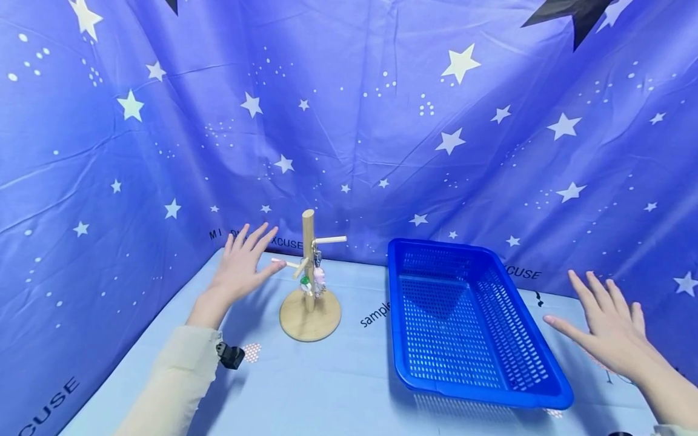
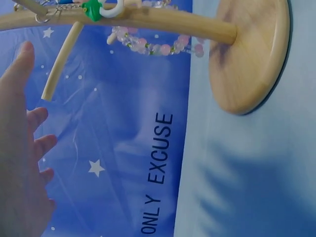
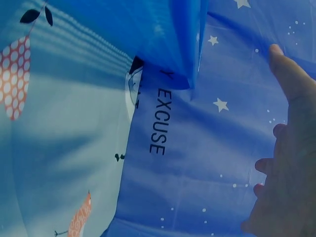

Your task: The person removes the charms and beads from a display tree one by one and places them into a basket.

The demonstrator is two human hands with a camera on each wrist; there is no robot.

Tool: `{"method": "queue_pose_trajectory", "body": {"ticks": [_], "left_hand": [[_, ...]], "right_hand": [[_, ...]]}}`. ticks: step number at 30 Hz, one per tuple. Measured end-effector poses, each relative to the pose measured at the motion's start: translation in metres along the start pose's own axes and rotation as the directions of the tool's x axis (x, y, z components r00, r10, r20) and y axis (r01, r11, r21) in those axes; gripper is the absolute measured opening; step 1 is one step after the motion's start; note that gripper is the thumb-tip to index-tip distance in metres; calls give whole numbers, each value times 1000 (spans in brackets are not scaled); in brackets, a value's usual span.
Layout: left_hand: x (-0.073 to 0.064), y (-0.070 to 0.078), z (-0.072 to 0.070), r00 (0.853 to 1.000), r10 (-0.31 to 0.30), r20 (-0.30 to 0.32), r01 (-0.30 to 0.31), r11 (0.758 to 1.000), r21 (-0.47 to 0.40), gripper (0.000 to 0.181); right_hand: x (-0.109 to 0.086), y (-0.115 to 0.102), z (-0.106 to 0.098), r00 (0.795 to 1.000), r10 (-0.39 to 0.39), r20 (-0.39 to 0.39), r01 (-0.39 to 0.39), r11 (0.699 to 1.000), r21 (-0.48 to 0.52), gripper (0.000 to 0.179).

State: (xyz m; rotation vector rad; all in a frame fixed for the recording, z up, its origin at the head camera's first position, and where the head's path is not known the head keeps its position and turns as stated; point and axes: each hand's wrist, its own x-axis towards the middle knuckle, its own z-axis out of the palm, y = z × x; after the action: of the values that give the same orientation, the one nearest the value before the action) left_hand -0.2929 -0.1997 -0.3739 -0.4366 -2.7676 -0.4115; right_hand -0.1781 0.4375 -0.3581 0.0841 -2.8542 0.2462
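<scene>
A wooden stand with short pegs and a round base holds several small hanging trinkets. Among them are a green charm and a pink and clear beaded bracelet. My left hand hovers just left of the stand, fingers spread, its thumb overlapping a peg tip in the head view. Nothing is in that hand. To the right, my right hand is held up with fingers straight and spread, beside the right wall of a blue plastic basket. It too holds nothing.
The basket rests on a light blue printed cloth, right of the stand. A blue star-patterned curtain rises behind and along the left side. A small black device is strapped at the left wrist.
</scene>
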Motion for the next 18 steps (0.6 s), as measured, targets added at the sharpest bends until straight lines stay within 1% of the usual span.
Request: {"method": "queue_pose_trajectory", "body": {"ticks": [2,6,10,12,15,18], "left_hand": [[0,2,3,1000,9,-9,-9,1000,-19,81],[-1,5,8,999,17,-33,-21,995,-100,78],[-2,9,13,999,-4,-40,-5,977,-212,77],[-2,11,16,999,-25,-35,14,960,-280,76],[-3,14,20,998,-49,-31,34,926,-376,75],[-4,16,22,997,-57,-42,32,897,-441,74]], "right_hand": [[0,-2,0,1000,-11,0,11,1000,10,103],[-2,-6,2,1000,-31,3,31,999,24,102],[-2,-10,5,998,-56,-15,57,998,31,104],[-2,-12,7,997,-69,-27,70,997,34,106],[-2,-17,9,995,-94,-45,96,995,40,106],[-2,-23,11,991,-115,-62,118,992,52,104]]}}
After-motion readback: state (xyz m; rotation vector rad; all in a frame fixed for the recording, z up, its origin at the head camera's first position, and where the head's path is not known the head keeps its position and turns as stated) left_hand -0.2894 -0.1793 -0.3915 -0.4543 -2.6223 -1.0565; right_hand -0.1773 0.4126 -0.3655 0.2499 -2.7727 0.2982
